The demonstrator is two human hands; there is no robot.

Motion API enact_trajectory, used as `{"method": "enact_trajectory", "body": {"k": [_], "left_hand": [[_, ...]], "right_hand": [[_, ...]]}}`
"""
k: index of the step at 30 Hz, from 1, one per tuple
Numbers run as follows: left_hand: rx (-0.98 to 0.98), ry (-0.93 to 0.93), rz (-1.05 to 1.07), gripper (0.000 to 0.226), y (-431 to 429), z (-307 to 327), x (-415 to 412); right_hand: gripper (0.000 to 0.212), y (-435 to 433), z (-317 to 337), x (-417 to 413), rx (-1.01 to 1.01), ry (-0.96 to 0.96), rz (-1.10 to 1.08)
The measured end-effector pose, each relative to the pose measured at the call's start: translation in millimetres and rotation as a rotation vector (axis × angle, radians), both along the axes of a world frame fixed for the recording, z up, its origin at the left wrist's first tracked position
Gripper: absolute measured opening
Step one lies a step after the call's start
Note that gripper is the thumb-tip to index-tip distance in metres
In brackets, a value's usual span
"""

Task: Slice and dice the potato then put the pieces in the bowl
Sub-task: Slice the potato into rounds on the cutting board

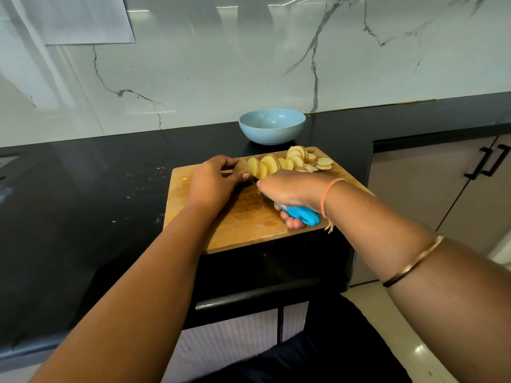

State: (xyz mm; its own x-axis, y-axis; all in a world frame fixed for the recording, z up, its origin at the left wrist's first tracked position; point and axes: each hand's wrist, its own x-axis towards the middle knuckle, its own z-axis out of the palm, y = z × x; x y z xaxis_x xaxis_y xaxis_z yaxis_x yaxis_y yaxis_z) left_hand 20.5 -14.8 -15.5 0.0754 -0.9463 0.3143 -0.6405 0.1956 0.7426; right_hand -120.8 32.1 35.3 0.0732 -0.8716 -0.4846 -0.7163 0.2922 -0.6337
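Note:
A wooden cutting board (243, 225) lies on the black counter. Round potato slices (297, 160) fan out along the board's far edge. My left hand (213, 181) holds the uncut brown end of the potato (241, 167) with curled fingers. My right hand (293, 189) grips a knife by its blue handle (302, 215); the blade is hidden under the hand, next to the potato. A light blue bowl (272, 129) stands behind the board near the wall and looks empty.
The black counter (83, 203) stretches left, with small white specks near the board. A marble-patterned wall rises behind the bowl. Right of the counter stands a beige cabinet with black handles (489, 161). The counter's front edge runs just below the board.

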Motion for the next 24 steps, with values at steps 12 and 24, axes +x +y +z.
{"method": "enact_trajectory", "body": {"k": [12,24], "left_hand": [[0.057,-0.034,-0.016,0.044,3.6,3.3,0.1],[0.03,-0.147,-0.038,0.047,1.2,2.6,-4.0]], "right_hand": [[0.047,17.3,-1.7,-22.8,-0.079,-0.221,-0.066],[0.049,3.8,-10.2,0.1,-0.078,-0.244,-0.131]]}}
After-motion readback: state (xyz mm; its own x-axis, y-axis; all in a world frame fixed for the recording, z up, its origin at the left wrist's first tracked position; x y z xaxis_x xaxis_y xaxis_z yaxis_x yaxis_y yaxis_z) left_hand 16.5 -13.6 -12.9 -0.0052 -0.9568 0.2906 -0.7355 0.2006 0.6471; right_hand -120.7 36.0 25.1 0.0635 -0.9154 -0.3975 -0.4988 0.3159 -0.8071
